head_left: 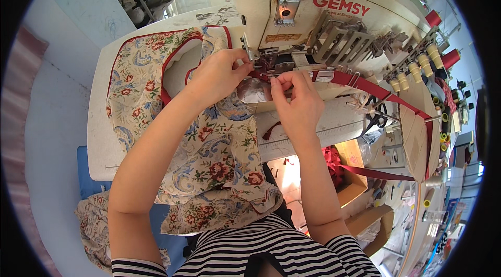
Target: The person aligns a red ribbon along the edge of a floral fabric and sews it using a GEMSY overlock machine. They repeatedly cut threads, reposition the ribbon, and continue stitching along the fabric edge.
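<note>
A cream floral fabric piece (pixel 209 152) with red binding along its edges lies on the white sewing table (pixel 99 136) and hangs into my lap. My left hand (pixel 216 76) pinches the fabric's red-bound edge just in front of the sewing machine's (pixel 271 0) presser foot. My right hand (pixel 297 102) pinches the red binding tape (pixel 360 85) right beside it, fingertips nearly touching the left hand. The tape runs right through a metal folder attachment (pixel 339 42) and down toward a box.
Thread cones (pixel 417 71) stand at the right of the machine. Scissors (pixel 373 112) lie right of the machine bed. A cardboard box (pixel 355 172) with red tape sits below the table. More floral fabric (pixel 96 225) lies lower left on a blue surface.
</note>
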Motion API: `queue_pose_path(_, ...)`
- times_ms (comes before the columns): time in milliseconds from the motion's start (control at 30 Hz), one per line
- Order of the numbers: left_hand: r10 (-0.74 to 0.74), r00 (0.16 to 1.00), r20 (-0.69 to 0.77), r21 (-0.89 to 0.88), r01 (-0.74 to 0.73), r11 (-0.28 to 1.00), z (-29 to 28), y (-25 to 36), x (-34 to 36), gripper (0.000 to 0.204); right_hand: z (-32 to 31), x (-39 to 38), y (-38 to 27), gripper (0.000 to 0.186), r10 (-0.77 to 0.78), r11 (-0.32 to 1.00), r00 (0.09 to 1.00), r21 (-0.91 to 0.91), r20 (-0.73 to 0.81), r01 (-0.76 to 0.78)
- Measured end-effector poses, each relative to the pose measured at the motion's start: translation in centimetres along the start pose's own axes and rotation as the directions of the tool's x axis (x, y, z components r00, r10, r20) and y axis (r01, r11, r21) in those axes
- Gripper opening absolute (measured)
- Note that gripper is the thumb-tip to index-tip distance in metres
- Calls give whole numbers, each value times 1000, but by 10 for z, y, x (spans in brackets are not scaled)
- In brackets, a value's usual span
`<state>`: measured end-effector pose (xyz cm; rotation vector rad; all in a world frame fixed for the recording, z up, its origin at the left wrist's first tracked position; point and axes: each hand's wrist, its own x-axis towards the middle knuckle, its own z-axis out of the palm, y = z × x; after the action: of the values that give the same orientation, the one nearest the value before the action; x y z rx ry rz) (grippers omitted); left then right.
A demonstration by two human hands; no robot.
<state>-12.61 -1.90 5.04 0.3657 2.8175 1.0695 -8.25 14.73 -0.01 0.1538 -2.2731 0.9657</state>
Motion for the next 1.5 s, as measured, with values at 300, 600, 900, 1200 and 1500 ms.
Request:
queue_pose_path(300, 26, 995, -97, -48, -31, 998, 8, -2, -15, 20, -3, -1, 0, 10, -4, 999, 1000, 35, 18, 4)
queue_pose_path(600, 126, 968, -217, -390, -205, 898, 21, -16, -35, 10, -21, -8, -25, 24, 279, 546, 846, 650, 454, -529)
queue_pose_path(900, 3, 985, -175, -586, -106, 804, 18, 0, -68, 11, -18, -13, -26, 15, 193, 374, 792, 702, 580, -605)
queue_pose_path(1200, -81, 964, -254, -766, -149, 625, 32, -8, -118, 16, -43, -35, -31, 8, 155, 641, 874, 627, 460, -444)
queue_pose_path(1500, -124, 964, -237, -813, -126, 568, 46, -23, -150, 15, -88, -41, -62, 21, -278, 874, 903, 477, 328, 95)
